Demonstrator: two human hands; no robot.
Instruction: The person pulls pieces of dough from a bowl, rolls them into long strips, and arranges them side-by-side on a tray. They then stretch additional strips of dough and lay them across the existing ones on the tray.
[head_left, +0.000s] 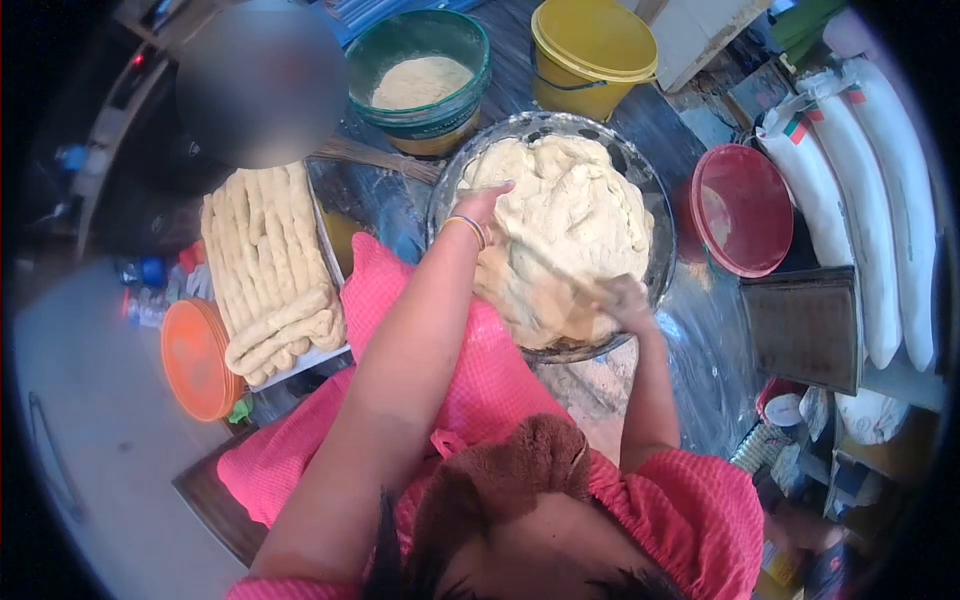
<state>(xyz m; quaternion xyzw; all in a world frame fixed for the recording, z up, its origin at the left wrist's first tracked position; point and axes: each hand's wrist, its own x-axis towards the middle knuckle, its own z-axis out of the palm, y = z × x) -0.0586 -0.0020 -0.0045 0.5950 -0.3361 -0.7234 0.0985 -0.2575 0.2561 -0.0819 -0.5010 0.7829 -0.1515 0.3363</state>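
A large mass of pale dough (575, 200) fills a round, dark speckled basin (662, 210) in front of me. My left hand (483, 213), with colored bands at the wrist, rests on the dough's left side. Its thumb is stretched away from the fingers, which are partly hidden against the dough. At the lower right of the dough is my right hand (625, 303), touching or just over its surface. Motion smears its fingers, so their grip does not show.
Rolled dough strips (255, 250) lie on a board at left, beside stacked orange lids (195, 360). Beyond the basin stand a green bucket (478, 62) holding pale powder and a yellow bucket (575, 97). A red bucket (760, 215) and long white bags (835, 190) are at right.
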